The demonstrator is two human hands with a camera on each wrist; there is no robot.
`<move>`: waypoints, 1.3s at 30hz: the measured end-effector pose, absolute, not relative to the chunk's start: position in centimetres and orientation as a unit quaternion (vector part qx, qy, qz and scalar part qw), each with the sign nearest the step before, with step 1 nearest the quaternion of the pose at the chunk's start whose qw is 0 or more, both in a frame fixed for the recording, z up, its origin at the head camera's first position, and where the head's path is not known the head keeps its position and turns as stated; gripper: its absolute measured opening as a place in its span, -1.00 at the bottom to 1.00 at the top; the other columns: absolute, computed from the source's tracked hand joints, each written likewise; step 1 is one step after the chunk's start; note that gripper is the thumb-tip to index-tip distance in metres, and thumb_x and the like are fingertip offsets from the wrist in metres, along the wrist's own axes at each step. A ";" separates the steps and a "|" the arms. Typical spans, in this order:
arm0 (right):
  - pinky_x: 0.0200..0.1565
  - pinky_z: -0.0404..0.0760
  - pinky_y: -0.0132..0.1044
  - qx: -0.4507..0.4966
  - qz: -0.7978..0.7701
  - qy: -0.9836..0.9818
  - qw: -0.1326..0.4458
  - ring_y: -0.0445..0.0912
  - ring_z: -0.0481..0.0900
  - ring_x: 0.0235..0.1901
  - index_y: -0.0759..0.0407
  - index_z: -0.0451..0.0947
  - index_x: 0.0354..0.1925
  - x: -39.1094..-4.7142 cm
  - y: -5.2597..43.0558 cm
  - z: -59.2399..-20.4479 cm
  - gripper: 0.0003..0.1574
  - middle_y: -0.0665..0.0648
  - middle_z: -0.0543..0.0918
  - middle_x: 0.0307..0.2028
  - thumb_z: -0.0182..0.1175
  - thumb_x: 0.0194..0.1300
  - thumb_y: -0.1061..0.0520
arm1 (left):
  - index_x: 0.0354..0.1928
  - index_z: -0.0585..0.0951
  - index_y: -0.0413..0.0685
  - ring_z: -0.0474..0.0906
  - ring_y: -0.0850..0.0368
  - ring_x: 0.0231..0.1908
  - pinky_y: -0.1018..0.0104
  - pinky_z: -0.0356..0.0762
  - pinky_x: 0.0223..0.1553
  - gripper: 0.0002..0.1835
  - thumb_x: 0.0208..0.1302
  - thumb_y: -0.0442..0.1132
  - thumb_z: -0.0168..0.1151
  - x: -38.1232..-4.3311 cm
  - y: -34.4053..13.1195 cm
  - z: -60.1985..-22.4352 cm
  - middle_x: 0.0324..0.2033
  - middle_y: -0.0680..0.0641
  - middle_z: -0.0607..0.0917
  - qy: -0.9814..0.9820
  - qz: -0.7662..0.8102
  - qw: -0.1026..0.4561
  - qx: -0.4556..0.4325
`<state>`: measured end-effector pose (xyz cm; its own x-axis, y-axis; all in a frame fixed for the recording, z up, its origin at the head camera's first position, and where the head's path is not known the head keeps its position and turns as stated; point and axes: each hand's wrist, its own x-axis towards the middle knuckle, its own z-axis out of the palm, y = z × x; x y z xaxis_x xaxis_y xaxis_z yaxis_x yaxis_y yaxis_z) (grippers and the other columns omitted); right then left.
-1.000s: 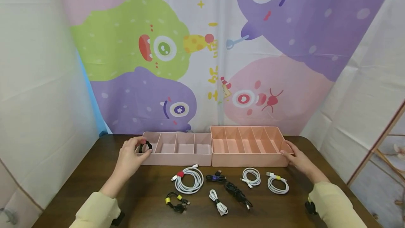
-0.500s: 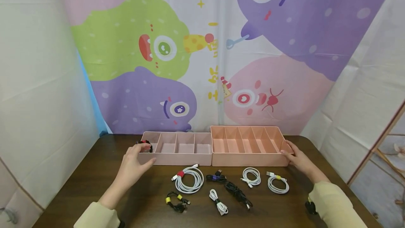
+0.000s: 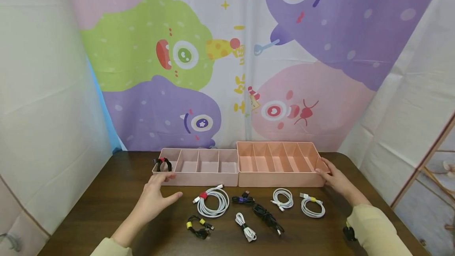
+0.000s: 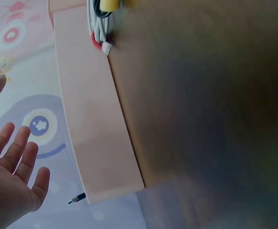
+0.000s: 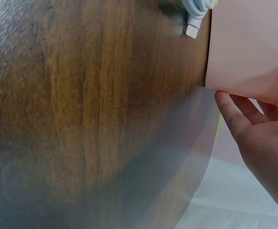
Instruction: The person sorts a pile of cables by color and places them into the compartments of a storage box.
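Note:
My left hand (image 3: 154,196) hovers in front of the mauve divided box (image 3: 202,179), thumb spread away from the fingers and nothing held. Behind its fingertips, a looped black cable (image 3: 164,164) with a red tie rests in the leftmost compartment. One plug end (image 4: 77,198) pokes past the box's end in the left wrist view. My right hand (image 3: 337,181) rests against the right end of the peach divided box (image 3: 281,179). In the right wrist view, fingertips (image 5: 221,97) touch that end wall.
In front of the boxes lie a white cable with red tie (image 3: 215,204), a black cable with yellow ties (image 3: 197,228), a purple-tied black cable (image 3: 243,200), a long black cable (image 3: 266,217) and several white cables (image 3: 245,228). A patterned cloth (image 3: 227,90) hangs behind the table (image 3: 106,208).
My left hand has let go of the red-tied black cable in the leftmost compartment and drawn back toward the front, its thumb spreading. My right hand stays at the peach box.

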<state>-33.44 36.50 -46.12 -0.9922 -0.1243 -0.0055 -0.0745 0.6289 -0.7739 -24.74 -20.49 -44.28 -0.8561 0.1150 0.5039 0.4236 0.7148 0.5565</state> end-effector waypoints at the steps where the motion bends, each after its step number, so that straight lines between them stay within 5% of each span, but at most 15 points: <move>1: 0.05 0.47 0.14 -0.056 -0.428 0.902 0.029 0.40 0.32 0.16 0.33 -0.28 0.44 -33.4 36.5 -46.1 -0.08 0.61 0.08 0.28 -0.05 0.45 -0.07 | 0.03 0.54 -0.13 0.46 -0.02 -0.07 -0.01 0.27 -0.11 -0.40 -0.11 -0.15 0.52 -24.6 -20.4 -44.4 -0.13 -0.06 0.62 -0.900 -0.345 0.219 -0.151; 19: 0.08 0.44 0.14 -0.040 -0.419 0.906 0.041 0.40 0.29 0.19 0.33 -0.33 0.45 -33.3 36.3 -45.8 -0.01 0.60 0.02 0.31 -0.05 0.43 -0.15 | 0.09 0.52 0.01 0.43 0.08 -0.01 0.04 0.26 -0.05 -0.35 -0.14 -0.23 0.53 -23.1 -19.3 -46.3 -0.03 0.11 0.60 -0.904 -0.352 0.119 -0.211; 26: 0.08 0.44 0.15 -0.035 -0.412 0.910 0.042 0.41 0.26 0.21 0.32 -0.33 0.45 -33.4 36.4 -45.9 -0.01 0.60 -0.01 0.33 -0.07 0.43 -0.17 | 0.09 0.52 -0.02 0.43 0.05 0.01 -0.04 0.28 -0.03 -0.40 -0.07 -0.19 0.49 -23.2 -19.3 -46.6 -0.01 0.10 0.58 -0.901 -0.349 0.062 -0.249; 39: 0.07 0.44 0.15 -0.036 -0.407 0.912 0.044 0.42 0.24 0.22 0.32 -0.33 0.45 -33.4 36.3 -45.8 0.00 0.60 -0.02 0.33 -0.07 0.42 -0.18 | 0.02 0.53 0.03 0.43 0.08 -0.06 0.09 0.26 -0.09 -0.46 -0.05 -0.05 0.46 -23.5 -19.5 -47.1 -0.06 0.09 0.60 -0.892 -0.323 0.008 -0.316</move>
